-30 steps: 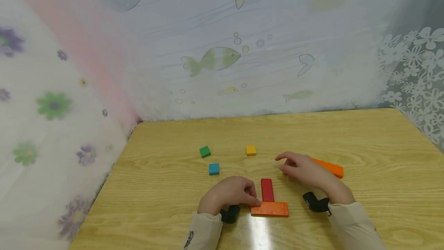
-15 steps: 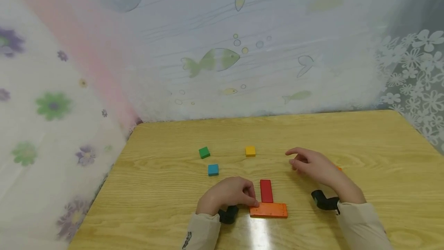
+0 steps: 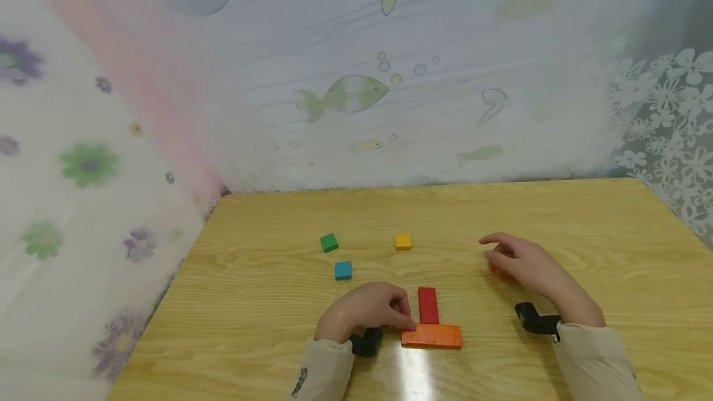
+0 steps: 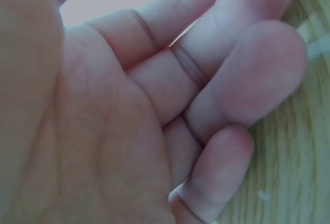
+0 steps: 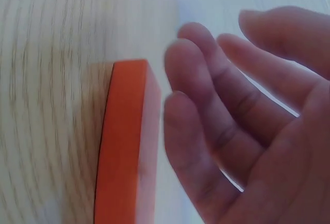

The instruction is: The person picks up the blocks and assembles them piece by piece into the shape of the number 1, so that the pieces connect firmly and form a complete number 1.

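My left hand (image 3: 367,309) is at a flat orange block (image 3: 436,336), its thumb tip touching the left end. The left wrist view shows loosely curled fingers (image 4: 263,74); the thumb-to-block contact is outside it. A red block (image 3: 428,306) lies lengthwise against the orange block's far edge, forming a T. On the right, my right hand (image 3: 529,268) hovers with bent, spread fingers over a second orange block (image 5: 121,141). In the right wrist view that block stands apart from the fingers, with nothing held; from the head, the hand mostly hides it.
Small square blocks lie farther back: green (image 3: 329,242), blue (image 3: 343,270) and yellow (image 3: 403,241). The wooden table (image 3: 267,302) meets a curtain (image 3: 334,48) with fish prints behind it and a flowered one (image 3: 89,265) at left. Dark wrist devices sit under both wrists.
My right hand has moved rightward and slightly back, now covering most of the second orange block. The left hand and the orange-and-red T have stayed in place.
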Motion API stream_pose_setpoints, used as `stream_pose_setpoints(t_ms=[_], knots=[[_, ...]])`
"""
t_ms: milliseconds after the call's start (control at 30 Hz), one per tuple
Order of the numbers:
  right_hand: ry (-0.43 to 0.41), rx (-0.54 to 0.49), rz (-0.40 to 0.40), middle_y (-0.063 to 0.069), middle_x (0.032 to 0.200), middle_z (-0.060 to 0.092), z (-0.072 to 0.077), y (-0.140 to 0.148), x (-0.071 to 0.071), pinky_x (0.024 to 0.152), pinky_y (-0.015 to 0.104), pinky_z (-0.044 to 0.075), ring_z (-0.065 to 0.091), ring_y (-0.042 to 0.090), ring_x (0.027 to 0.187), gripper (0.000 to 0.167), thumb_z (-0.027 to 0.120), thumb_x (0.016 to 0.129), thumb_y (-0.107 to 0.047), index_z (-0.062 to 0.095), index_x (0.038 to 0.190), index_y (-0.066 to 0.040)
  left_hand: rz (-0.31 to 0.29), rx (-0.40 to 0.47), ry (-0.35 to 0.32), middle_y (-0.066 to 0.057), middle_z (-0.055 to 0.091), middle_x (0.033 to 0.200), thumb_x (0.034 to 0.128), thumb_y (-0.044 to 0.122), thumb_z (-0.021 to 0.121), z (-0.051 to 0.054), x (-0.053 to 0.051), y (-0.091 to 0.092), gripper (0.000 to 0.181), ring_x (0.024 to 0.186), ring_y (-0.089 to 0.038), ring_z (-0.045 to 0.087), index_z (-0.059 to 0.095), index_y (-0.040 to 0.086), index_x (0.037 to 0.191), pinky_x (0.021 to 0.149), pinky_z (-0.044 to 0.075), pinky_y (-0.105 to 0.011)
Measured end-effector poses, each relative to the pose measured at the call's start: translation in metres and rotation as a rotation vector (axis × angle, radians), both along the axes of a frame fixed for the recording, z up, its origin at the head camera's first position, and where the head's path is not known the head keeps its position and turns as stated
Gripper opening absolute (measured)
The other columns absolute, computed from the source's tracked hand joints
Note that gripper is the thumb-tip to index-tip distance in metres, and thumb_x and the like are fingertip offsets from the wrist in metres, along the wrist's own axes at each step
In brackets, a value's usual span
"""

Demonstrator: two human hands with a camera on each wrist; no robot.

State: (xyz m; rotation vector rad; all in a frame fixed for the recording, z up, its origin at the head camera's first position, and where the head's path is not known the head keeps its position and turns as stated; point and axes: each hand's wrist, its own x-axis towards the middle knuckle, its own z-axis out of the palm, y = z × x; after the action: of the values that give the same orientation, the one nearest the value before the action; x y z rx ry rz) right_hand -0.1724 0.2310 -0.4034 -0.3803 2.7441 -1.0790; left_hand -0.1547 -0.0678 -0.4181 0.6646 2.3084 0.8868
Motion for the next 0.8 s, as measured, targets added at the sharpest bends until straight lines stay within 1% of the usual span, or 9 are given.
stream_pose_setpoints(t_ms=[133, 200, 367, 500, 700, 800], knots=[[0.033, 0.029, -0.032, 0.004, 0.097, 0.060, -0.002, 0.005, 0.000, 0.068, 0.037, 0.042, 0.055, 0.018, 0.083, 0.041, 0.046, 0.093, -0.036, 0.049, 0.125, -0.010, 0.000, 0.006, -0.016, 0.005, 0.057, 0.064, 0.0777, 0.036, 0.068, 0.001, 0.000, -0.001, 0.016, 0.054, -0.009, 0.046, 0.061, 0.022, 0.072, 0.051, 0.037, -0.024], [0.037, 0.037, -0.048, 0.004, 0.099, 0.060, -0.003, 0.007, 0.000, 0.070, 0.037, 0.042, 0.055, 0.018, 0.086, 0.041, 0.045, 0.093, -0.038, 0.049, 0.124, -0.011, 0.000, 0.006, -0.015, 0.006, 0.057, 0.064, 0.0777, 0.036, 0.068, 0.001, 0.000, -0.002, 0.016, 0.055, -0.009, 0.046, 0.061, 0.022, 0.072, 0.051, 0.037, -0.024], [0.050, 0.052, -0.073, 0.006, 0.099, 0.060, -0.002, 0.015, 0.000, 0.069, 0.037, 0.042, 0.055, 0.020, 0.085, 0.042, 0.043, 0.093, -0.039, 0.050, 0.124, -0.011, 0.003, 0.001, -0.001, 0.007, 0.057, 0.065, 0.0775, 0.036, 0.068, 0.002, 0.000, -0.001, 0.017, 0.056, -0.008, 0.046, 0.061, 0.022, 0.071, 0.052, 0.036, -0.024], [0.068, 0.079, -0.106, 0.006, 0.098, 0.061, -0.001, 0.022, 0.000, 0.070, 0.038, 0.042, 0.056, 0.023, 0.087, 0.042, 0.042, 0.094, -0.038, 0.049, 0.124, -0.011, 0.013, 0.002, 0.001, 0.006, 0.057, 0.064, 0.0772, 0.035, 0.068, 0.005, 0.000, 0.001, 0.017, 0.055, -0.009, 0.045, 0.061, 0.021, 0.071, 0.051, 0.036, -0.024], [0.046, 0.070, -0.138, 0.010, 0.099, 0.062, 0.000, 0.029, 0.000, 0.069, 0.040, 0.043, 0.057, 0.025, 0.087, 0.043, 0.041, 0.094, -0.037, 0.048, 0.124, -0.007, 0.021, -0.012, -0.011, 0.005, 0.055, 0.062, 0.0773, 0.035, 0.068, 0.006, 0.003, 0.001, 0.019, 0.054, -0.009, 0.045, 0.060, 0.020, 0.070, 0.050, 0.035, -0.024], [0.048, 0.080, -0.146, 0.012, 0.099, 0.061, 0.000, 0.033, 0.000, 0.069, 0.040, 0.043, 0.057, 0.025, 0.086, 0.043, 0.041, 0.094, -0.036, 0.048, 0.124, -0.006, 0.023, -0.012, -0.004, 0.006, 0.056, 0.063, 0.0772, 0.035, 0.068, 0.006, 0.003, 0.001, 0.019, 0.055, -0.009, 0.045, 0.060, 0.020, 0.070, 0.050, 0.035, -0.024]])
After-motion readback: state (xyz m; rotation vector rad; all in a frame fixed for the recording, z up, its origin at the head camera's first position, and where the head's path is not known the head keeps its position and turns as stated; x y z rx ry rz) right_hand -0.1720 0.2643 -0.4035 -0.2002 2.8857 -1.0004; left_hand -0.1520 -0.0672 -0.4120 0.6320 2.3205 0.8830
